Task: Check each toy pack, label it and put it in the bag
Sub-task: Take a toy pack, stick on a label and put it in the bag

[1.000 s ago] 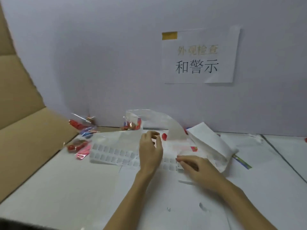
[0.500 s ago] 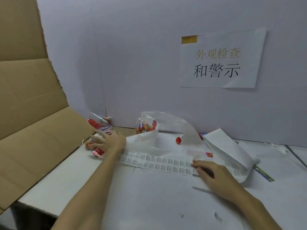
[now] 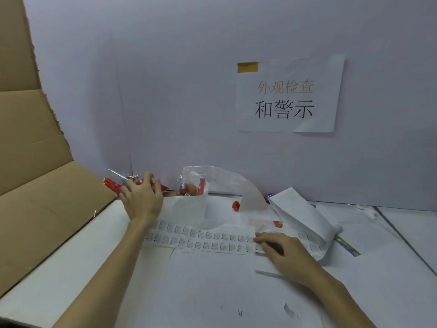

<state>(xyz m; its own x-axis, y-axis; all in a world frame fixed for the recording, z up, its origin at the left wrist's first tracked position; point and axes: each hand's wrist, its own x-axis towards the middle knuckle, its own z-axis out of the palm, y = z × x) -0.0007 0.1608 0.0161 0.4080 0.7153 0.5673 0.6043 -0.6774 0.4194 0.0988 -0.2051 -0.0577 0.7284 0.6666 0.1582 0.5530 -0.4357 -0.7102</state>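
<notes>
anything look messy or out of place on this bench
Yes. A stray label is stuck on the table, away from the label sheet. The wall sign curls off at its lower right corner.

A single head-worn wide-angle view looks forward and down over the white paper-covered desk (image 3: 212, 292), close above it, facing the pale back wall (image 3: 177, 79).

**Around your work area**

To your left, a brown cardboard flap (image 3: 42, 185) slopes down to the edge of the white table (image 3: 212, 292). Ahead of you stands a pale backboard (image 3: 177, 91) with a paper notice (image 3: 289, 95) fixed to it, printed in Chinese characters and held at its top left corner by a strip of yellow tape (image 3: 247, 67).
</notes>
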